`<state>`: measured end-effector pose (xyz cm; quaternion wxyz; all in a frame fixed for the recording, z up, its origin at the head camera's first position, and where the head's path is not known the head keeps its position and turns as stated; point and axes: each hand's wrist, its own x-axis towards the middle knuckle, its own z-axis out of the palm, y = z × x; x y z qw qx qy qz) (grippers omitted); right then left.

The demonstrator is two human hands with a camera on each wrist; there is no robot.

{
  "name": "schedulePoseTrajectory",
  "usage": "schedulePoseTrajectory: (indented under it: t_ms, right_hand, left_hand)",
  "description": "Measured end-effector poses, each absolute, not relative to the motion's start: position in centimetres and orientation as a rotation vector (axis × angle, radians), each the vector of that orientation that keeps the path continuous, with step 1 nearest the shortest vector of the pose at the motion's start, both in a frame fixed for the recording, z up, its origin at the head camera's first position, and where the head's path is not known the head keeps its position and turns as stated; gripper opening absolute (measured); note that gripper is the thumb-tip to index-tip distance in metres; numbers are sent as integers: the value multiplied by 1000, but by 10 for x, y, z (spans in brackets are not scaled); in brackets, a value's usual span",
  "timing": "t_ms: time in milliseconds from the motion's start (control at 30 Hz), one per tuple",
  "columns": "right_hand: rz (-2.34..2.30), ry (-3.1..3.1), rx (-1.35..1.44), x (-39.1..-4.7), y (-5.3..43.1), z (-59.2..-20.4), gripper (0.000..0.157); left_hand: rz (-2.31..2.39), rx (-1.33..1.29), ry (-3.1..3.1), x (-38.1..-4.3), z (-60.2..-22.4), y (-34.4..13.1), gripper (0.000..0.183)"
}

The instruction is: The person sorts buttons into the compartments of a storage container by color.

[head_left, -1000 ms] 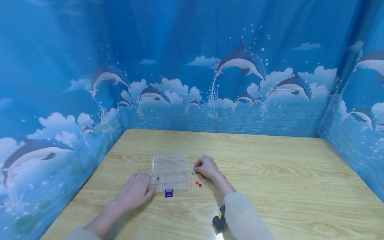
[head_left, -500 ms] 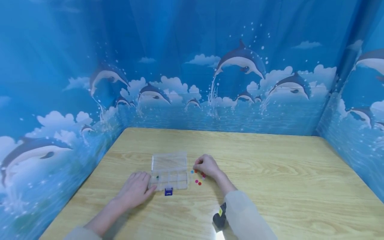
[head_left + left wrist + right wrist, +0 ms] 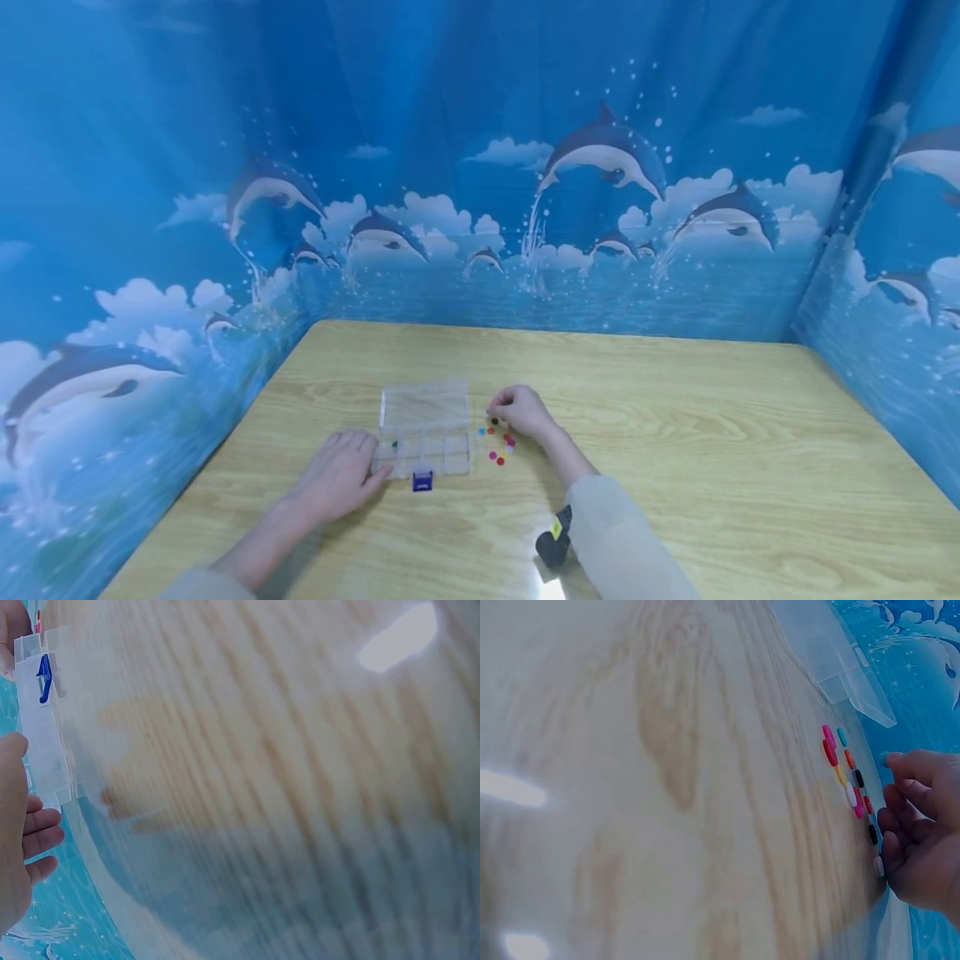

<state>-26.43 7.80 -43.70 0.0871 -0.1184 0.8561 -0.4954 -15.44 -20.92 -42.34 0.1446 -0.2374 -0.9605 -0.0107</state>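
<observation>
Several coloured discs [image 3: 850,795] lie just right of an open, clear compartment box [image 3: 433,460], where the right hand [image 3: 522,412] pinches a teal disc [image 3: 883,759]; the left hand [image 3: 341,477], fingers loosely extended, rests at the box's left end.

Two bare hands reach forward from a person's pale sleeves [image 3: 626,542]. The right hand [image 3: 520,412] makes a pinch, thumb and index finger meeting at the tips; its other fingers [image 3: 904,832] curl loosely, just beside that grip. Behind the pinch, the right wrist bends and the right forearm [image 3: 566,461] slants back toward the body. Well to the left of the grip and a little nearer the person, the left hand [image 3: 341,475] lies palm down, fingers relaxed and together, thumb [image 3: 377,479] spread toward the pinch. The left forearm [image 3: 262,537] angles back behind it.
</observation>
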Motion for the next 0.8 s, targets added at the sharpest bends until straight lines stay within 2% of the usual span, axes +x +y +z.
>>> schedulePoseTrajectory:
  t_ms: [333,800]
  right_hand:
    - [-1570,2535,-272,-265,80,-432,9]
    - [-1634,2502,-372,-262,77,-422,9]
  left_hand:
    - [-37,-691,-2731,-156,-428,-211,33]
    - [-52,-688,-2741,-156,-427,-211,34]
